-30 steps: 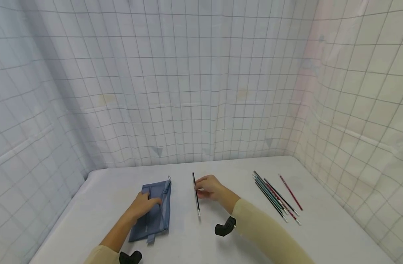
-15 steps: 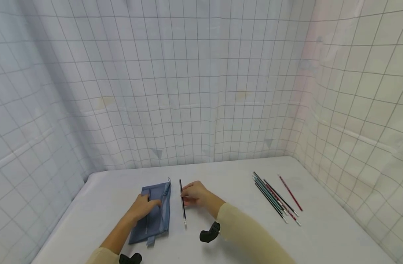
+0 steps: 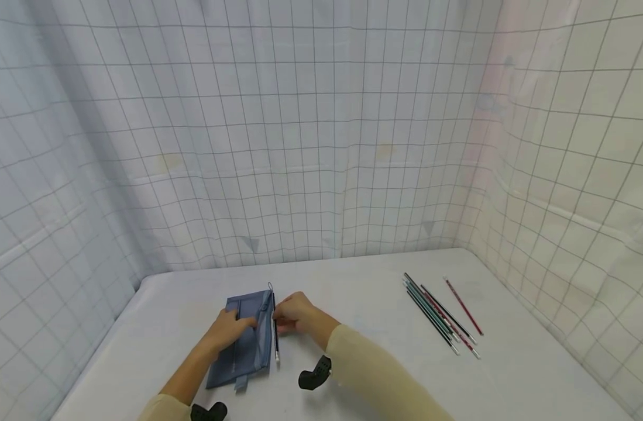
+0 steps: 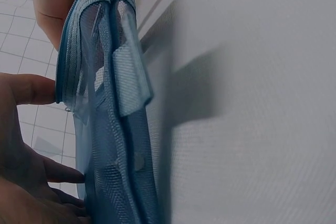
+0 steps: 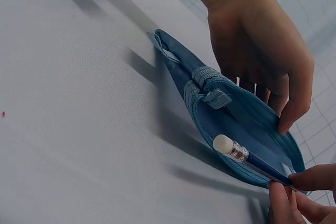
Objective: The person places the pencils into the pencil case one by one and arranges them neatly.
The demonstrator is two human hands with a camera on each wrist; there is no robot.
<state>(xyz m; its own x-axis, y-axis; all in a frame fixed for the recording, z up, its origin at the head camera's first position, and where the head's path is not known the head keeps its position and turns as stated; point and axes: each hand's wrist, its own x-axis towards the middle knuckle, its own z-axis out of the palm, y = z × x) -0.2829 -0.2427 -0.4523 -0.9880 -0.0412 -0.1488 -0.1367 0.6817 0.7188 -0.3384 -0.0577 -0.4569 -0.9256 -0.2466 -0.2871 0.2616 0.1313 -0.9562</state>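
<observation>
A blue mesh zip pencil case (image 3: 242,356) lies on the white table, its zipped side facing right. My left hand (image 3: 230,328) rests over it. The thumb (image 4: 37,88) sits at the zip edge and the fingers bear on the upper face, holding the mouth apart. My right hand (image 3: 296,313) pinches a dark pencil (image 3: 276,345) right beside that mouth. In the right wrist view the pencil's white eraser (image 5: 223,144) and silver collar overlap the gaping pouch, with the thumb and fingers gripping the dark blue barrel lower down.
Several black, teal and red patterned pencils (image 3: 432,313) lie in a loose bundle on the right of the table. A single red pencil (image 3: 463,306) lies farther right. White grid-patterned curtains (image 3: 321,146) enclose the table at the back and sides.
My right hand has carried the pencil leftward across the table to the pencil case's open edge. The left hand has stayed on the case, which has hardly moved.
</observation>
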